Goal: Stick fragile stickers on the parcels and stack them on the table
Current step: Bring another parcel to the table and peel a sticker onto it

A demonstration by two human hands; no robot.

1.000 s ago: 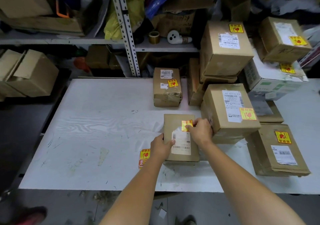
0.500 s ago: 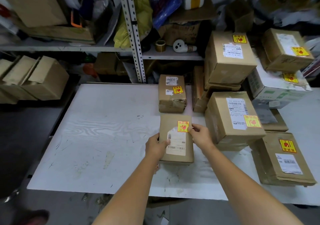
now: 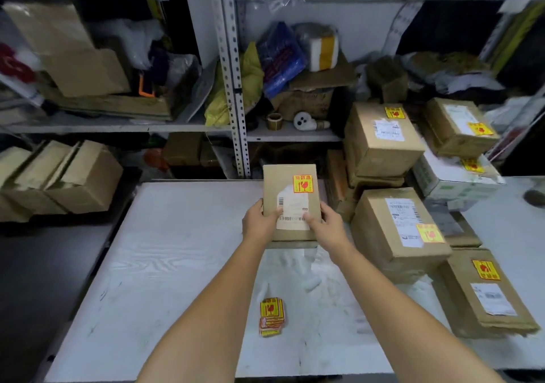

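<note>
A small flat brown parcel [image 3: 287, 176] with a white label and a yellow-red fragile sticker [image 3: 303, 183] is held up over the far middle of the white table [image 3: 177, 250]. My left hand [image 3: 259, 220] grips its lower left edge and my right hand [image 3: 327, 224] grips its lower right edge. It hides the parcel that lay at the table's back. A small pile of fragile stickers [image 3: 272, 316] lies on the table near me. Stickered parcels [image 3: 395, 235] are stacked on the right.
Metal shelving [image 3: 236, 93] crammed with boxes, bags and tape rolls rises behind the table. More cardboard boxes [image 3: 65, 176] sit on a dark surface to the left. A flat stickered parcel [image 3: 486, 291] lies at the table's right front.
Both hands took the stickered parcel by its sides and lifted it off the table, carrying it toward the back. The sticker pile, earlier partly hidden by my left arm, is now in plain view.
</note>
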